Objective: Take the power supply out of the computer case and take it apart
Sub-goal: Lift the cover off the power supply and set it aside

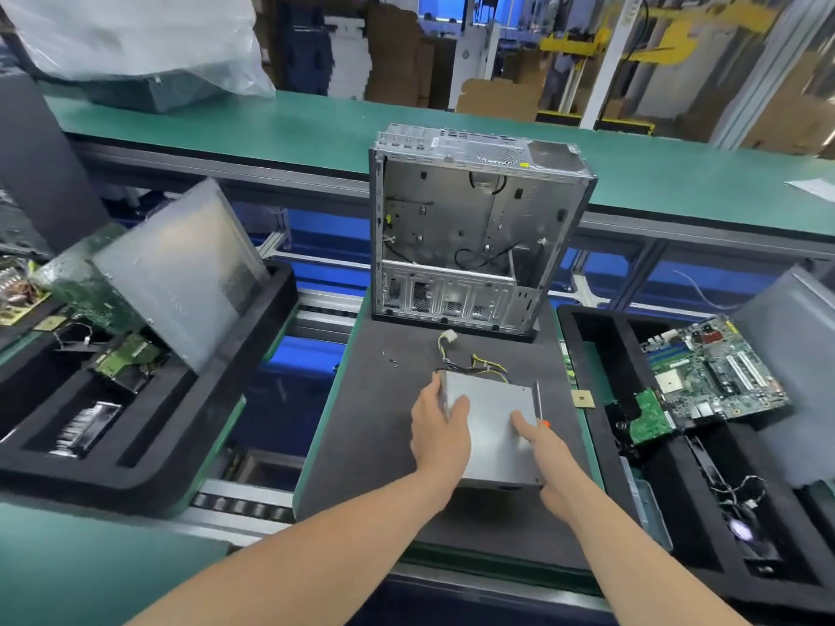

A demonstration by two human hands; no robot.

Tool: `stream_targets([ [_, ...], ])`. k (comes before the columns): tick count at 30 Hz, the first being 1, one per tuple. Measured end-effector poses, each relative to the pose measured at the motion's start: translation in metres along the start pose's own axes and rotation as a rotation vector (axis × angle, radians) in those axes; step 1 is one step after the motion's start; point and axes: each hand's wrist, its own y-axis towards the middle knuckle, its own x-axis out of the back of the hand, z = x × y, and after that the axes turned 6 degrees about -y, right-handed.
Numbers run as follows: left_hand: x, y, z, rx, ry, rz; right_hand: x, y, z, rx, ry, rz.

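— Gripping with the left hand (pixel 440 426)?
— Yes: curled round the left edge of the supply (pixel 490 426), thumb on top.
— And with the right hand (pixel 549 463)?
— Thumb on top, fingers hidden down the right side; cannot tell whether gripping.
— Lying where?
— Flat on the mat (pixel 361 422), out of the case (pixel 470 228) standing behind, wires (pixel 474 363) toward it. Just right, a screwdriver (pixel 537 395); farther right, a tray (pixel 596 318) with a board (pixel 714 372).

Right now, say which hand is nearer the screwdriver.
Right. The right hand is at the handle of the screwdriver; the left hand grips the opposite edge of the power supply.
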Motion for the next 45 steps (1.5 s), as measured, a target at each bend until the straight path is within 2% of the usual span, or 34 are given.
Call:
stream_targets([
  [4, 0.0, 0.008, -0.007, -0.002, 0.073, 0.061, 0.0, 0.0, 0.001, -0.022, 0.0, -0.039],
  [9, 0.015, 0.025, 0.002, 0.123, -0.085, 0.142, -0.017, -0.006, 0.018, -0.042, -0.051, -0.037],
  [14, 0.032, 0.038, 0.015, 0.232, -0.246, 0.275, -0.028, -0.001, 0.021, 0.042, -0.221, -0.078],
  [16, 0.044, 0.044, 0.019, 0.238, -0.26, 0.391, -0.026, 0.002, 0.024, 0.104, -0.413, -0.134],
  [19, 0.067, 0.058, 0.029, 0.099, -0.009, 0.633, -0.022, 0.003, 0.042, 0.319, -0.82, -0.156],
  [21, 0.08, 0.07, 0.038, -0.029, 0.185, 0.793, -0.025, 0.001, 0.06, 0.488, -1.085, -0.029],
  [23, 0.088, 0.079, 0.044, -0.148, 0.374, 0.874, -0.032, -0.001, 0.074, 0.56, -1.382, 0.135],
  [25, 0.091, 0.084, 0.049, -0.262, 0.518, 0.868, -0.036, -0.003, 0.083, 0.546, -1.579, 0.24],
  [28, 0.088, 0.086, 0.055, -0.396, 0.555, 0.764, -0.036, -0.005, 0.084, 0.627, -1.742, 0.222],
  [31, 0.08, 0.088, 0.057, -0.504, 0.554, 0.727, -0.034, -0.004, 0.085, 0.709, -1.792, 0.215],
  [39, 0.076, 0.09, 0.062, -0.532, 0.614, 0.684, -0.032, -0.003, 0.099, 0.674, -1.774, 0.256],
  [45, 0.078, 0.09, 0.06, -0.543, 0.652, 0.683, -0.032, -0.008, 0.086, 0.736, -1.787, 0.174],
])
